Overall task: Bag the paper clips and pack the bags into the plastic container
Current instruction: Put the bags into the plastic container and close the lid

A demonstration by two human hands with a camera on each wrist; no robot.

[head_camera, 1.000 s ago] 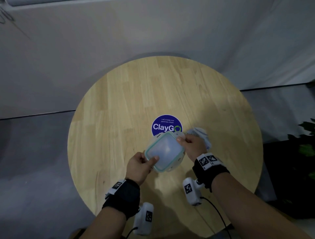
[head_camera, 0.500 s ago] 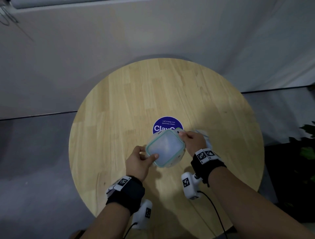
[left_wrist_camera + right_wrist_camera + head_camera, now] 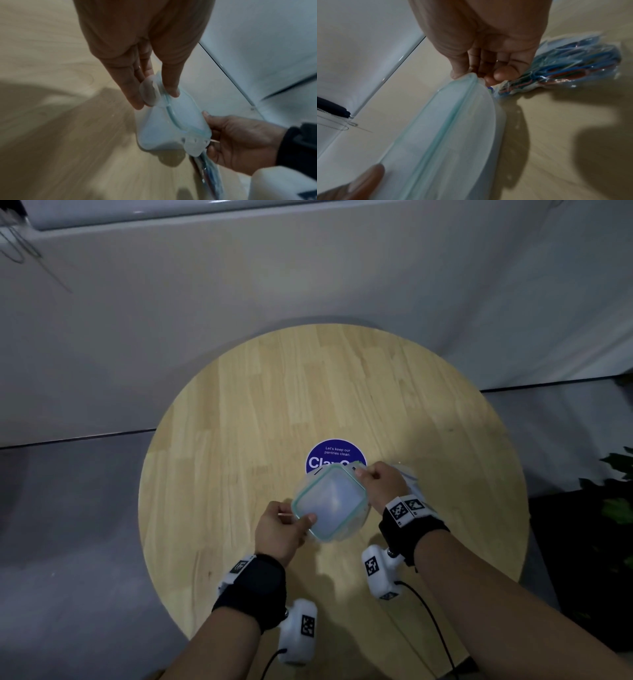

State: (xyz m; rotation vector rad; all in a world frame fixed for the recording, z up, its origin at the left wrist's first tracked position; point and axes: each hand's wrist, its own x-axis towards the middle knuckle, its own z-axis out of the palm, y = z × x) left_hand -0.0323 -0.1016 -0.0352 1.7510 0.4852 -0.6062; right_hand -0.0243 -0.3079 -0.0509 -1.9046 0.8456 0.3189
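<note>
A square translucent plastic container with a teal-rimmed lid is held above the round table by both hands. My left hand pinches its near left corner, thumb on the lid, fingers under a latch flap. My right hand pinches the far right corner between thumb and fingers. A clear bag of coloured paper clips lies on the table just beyond the right hand, seen partly in the head view. The container is tilted, with its lid on.
The round wooden table carries a blue round "ClayGo" sticker just behind the container. A white wall and grey floor lie beyond the table's edge. A dark plant stands at the right.
Both hands have lifted and carried the container slightly further away, over the sticker's lower edge, and turned it a little. The grips look unchanged.
</note>
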